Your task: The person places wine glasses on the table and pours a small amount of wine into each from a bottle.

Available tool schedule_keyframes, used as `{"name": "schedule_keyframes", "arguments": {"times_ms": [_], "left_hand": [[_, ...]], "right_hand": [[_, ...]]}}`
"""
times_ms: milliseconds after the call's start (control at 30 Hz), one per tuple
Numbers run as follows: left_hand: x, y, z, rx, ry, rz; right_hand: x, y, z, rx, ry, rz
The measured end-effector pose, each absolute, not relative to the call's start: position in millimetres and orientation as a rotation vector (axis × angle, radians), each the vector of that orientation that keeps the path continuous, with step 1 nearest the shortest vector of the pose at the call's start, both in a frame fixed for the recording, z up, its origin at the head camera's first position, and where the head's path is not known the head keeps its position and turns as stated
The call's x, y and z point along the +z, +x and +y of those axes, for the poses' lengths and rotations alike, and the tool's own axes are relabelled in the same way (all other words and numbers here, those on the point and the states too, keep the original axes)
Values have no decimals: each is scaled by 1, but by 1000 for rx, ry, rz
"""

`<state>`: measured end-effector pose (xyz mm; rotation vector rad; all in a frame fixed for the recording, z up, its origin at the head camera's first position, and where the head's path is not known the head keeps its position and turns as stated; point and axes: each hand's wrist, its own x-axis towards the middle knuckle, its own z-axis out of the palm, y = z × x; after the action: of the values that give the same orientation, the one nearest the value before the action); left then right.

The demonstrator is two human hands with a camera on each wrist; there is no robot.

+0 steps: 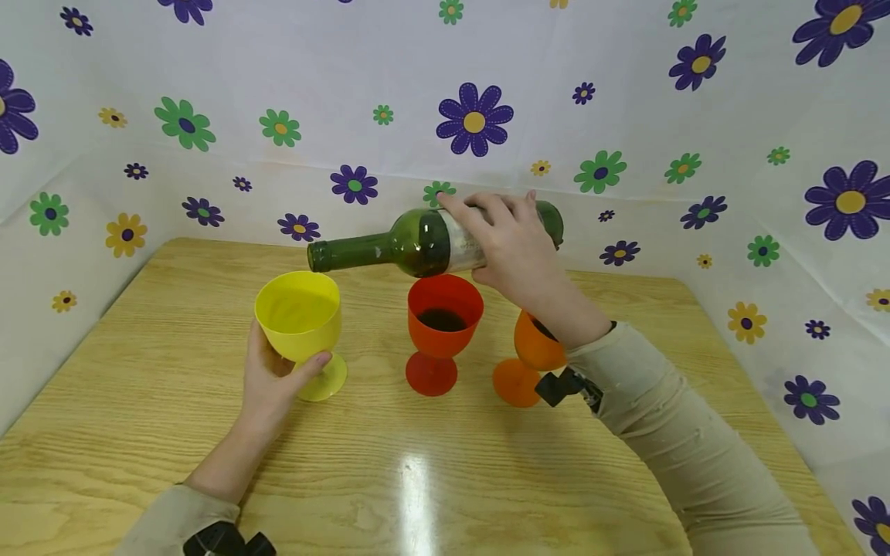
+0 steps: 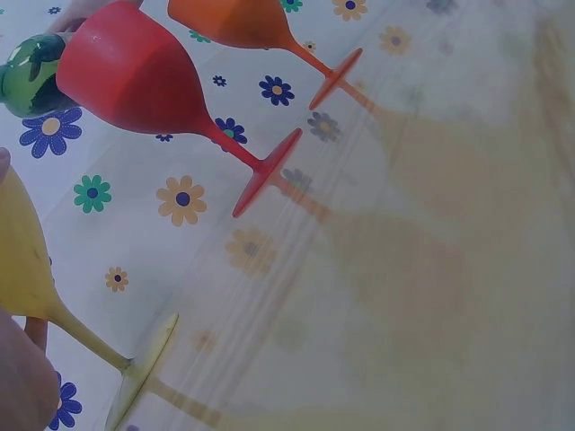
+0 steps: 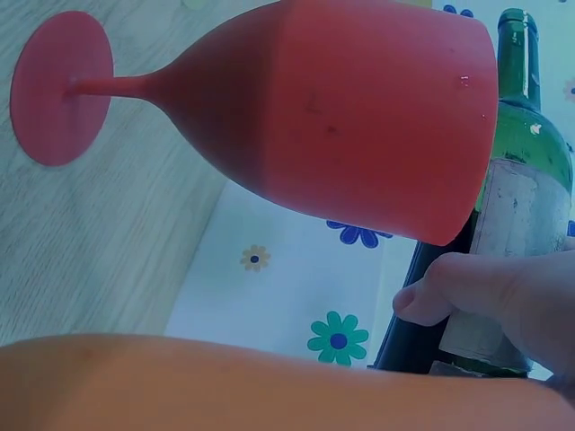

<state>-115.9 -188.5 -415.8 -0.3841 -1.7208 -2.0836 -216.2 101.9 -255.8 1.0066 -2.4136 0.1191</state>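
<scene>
Currently, left fingers (image 1: 310, 369) around the yellow goblet (image 1: 309, 338), right fingers (image 1: 464, 217) around the green bottle (image 1: 415, 240), almost level

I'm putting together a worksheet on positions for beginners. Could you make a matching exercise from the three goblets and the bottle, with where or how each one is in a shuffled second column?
Things:
1. Yellow goblet
2. Red goblet
3. Orange goblet
4. Green bottle

Where or how:
A. Standing between two other goblets
B. Tipped almost level in the right hand
C. Held by the left hand
D. Farthest to the right of the three goblets in the head view

Right pairs: 1-C, 2-A, 3-D, 4-B
</scene>
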Motion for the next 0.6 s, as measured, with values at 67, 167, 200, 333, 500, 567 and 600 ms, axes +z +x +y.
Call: {"name": "schedule_keyframes", "arguments": {"times_ms": [67, 167, 200, 333, 500, 567, 600], "left_hand": [[-416, -116, -189, -2085, -385, -1719], [-416, -117, -189, -2083, -384, -1720], [-417, -117, -189, -2083, -382, -1721], [-417, -117, -190, -2081, -372, -1726], [-417, -117, -190, -2086, -365, -1727], [-417, -117, -190, -2085, -370, -1729], [-417, -117, -190, -2083, -373, -1730]], "right_hand": [[-256, -216, 101, 93, 1009, -2403], [-257, -216, 100, 58, 1014, -2387], [-257, -216, 100, 50, 1016, -2381], [-258, -217, 98, 36, 1021, -2353], [-260, -217, 98, 15, 1025, -2305], [-260, -216, 98, 12, 1025, -2298], [-260, -216, 98, 10, 1024, -2297]]}}
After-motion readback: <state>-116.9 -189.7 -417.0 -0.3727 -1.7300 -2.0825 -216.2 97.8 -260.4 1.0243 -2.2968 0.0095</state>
